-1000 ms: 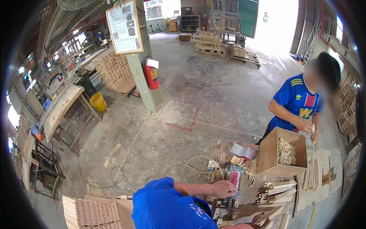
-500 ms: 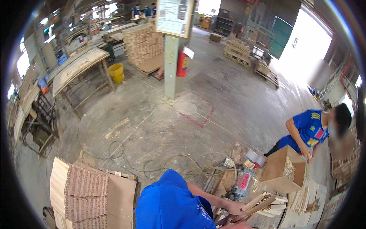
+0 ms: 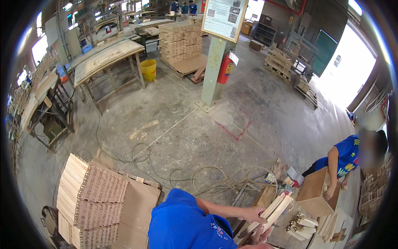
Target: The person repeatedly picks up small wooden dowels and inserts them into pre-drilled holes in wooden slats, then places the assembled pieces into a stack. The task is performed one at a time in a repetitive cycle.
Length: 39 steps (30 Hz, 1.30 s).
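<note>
My left arm reaches across from a blue sleeve, and my left hand [image 3: 252, 213] is closed around several pale wooden strips [image 3: 275, 211]. Just below, close to the lower edge, my right hand [image 3: 261, 236] grips the nearer end of the same strips; its fingers are partly hidden. The strips point up and to the right, lying side by side. To their right, a small heap of short wooden pieces [image 3: 302, 226] rests on a work surface, with more flat strips [image 3: 327, 227] beside it.
At the right, a co-worker in blue [image 3: 346, 155] has a hand in a wooden box [image 3: 317, 191]. Stacked wooden parts [image 3: 97, 199] stand on a pallet at lower left. Hoses [image 3: 211, 178] coil across the floor. A post [image 3: 214, 70] bears a fire extinguisher [image 3: 226, 68].
The view has swung left, so the surroundings sit farther right. The strips in my hands now extend farther up and right, across the grey machine's place. The co-worker's hand has moved into the box.
</note>
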### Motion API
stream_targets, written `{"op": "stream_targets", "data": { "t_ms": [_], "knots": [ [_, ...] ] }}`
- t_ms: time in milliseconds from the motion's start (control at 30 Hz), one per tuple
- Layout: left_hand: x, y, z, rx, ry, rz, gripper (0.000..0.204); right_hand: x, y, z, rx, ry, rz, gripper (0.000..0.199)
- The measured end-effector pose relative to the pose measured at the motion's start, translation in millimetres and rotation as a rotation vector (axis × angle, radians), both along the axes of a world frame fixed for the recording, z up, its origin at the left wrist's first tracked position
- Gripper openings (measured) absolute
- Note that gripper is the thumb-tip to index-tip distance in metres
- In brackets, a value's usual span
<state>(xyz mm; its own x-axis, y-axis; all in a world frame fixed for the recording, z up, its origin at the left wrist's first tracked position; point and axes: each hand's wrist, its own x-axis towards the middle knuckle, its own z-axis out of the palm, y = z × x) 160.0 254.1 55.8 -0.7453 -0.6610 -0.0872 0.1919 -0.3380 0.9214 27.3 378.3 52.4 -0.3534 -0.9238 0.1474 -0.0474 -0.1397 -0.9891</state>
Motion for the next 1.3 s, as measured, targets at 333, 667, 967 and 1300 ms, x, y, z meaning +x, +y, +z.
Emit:
{"op": "stream_targets", "data": {
  "t_ms": [333,667,967,1300],
  "knots": [
    [18,4,21,-0.020,-0.027,-0.084,0.062,-22,12,6,0.026,0.081,0.313,0.052],
    [5,3,4,-0.027,0.003,-0.087,0.067,-17,17,47,0.122,0.020,0.342,0.054],
    [-15,7,6,-0.053,0.012,-0.127,0.065,-40,20,21,0.042,-0.084,0.242,0.042],
    [-45,21,9,-0.063,0.051,-0.157,0.058,-86,39,-21,0.046,-0.238,-0.077,0.039]
  ]
}}
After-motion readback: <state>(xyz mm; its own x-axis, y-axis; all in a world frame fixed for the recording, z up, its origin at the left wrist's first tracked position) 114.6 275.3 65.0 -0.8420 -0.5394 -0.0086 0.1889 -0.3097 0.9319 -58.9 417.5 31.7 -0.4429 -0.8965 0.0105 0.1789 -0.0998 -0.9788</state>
